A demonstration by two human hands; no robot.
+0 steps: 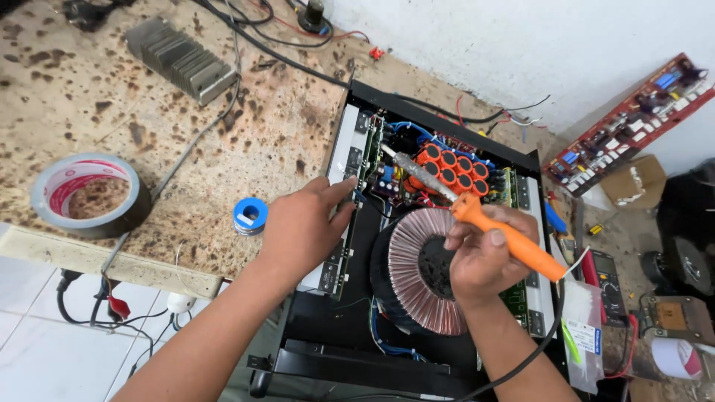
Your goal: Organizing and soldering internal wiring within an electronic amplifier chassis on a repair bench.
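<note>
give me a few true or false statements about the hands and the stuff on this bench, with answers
1. The right hand holds an orange-handled soldering iron. True.
2. The left hand grips the roll of tape. False: the roll lies apart on the bench, and the hand's fingertips rest at the edge of a circuit board inside the open chassis.
3. A round copper-wound transformer sits inside the chassis. True.
4. The cluster of orange capacitors lies outside the chassis. False: it is inside, beyond the transformer.
5. The small blue spool lies on the bench left of the chassis. True.
</note>
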